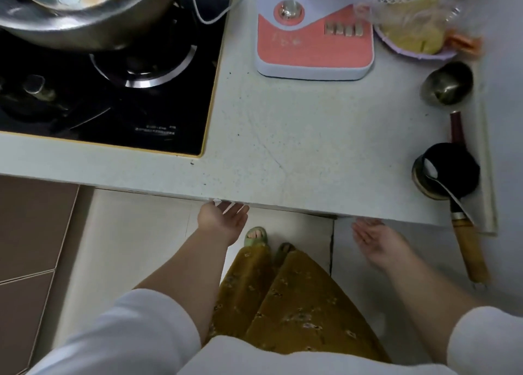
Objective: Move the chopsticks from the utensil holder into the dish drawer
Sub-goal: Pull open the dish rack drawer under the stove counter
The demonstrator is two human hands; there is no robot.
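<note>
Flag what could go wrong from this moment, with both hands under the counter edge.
The wooden-handled ladle overhangs the white counter's edge close to the right hand; a bump may knock it off. The left hand reaches beneath the edge where nothing is visible, so fingers could get pinched. No chopsticks are in view.

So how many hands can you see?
2. The left hand reaches up under the counter edge, fingers hidden beneath it. The right hand hangs open, palm up, just below the counter farther right.

Worktop (pixel 283 137): pale, speckled.
Hob (pixel 113 105): black, left.
Pot (pixel 85 15): steel, on hob.
Fan base (pixel 314 40): pink-white, rear.
Ladle (pixel 447 173): right edge.
</note>
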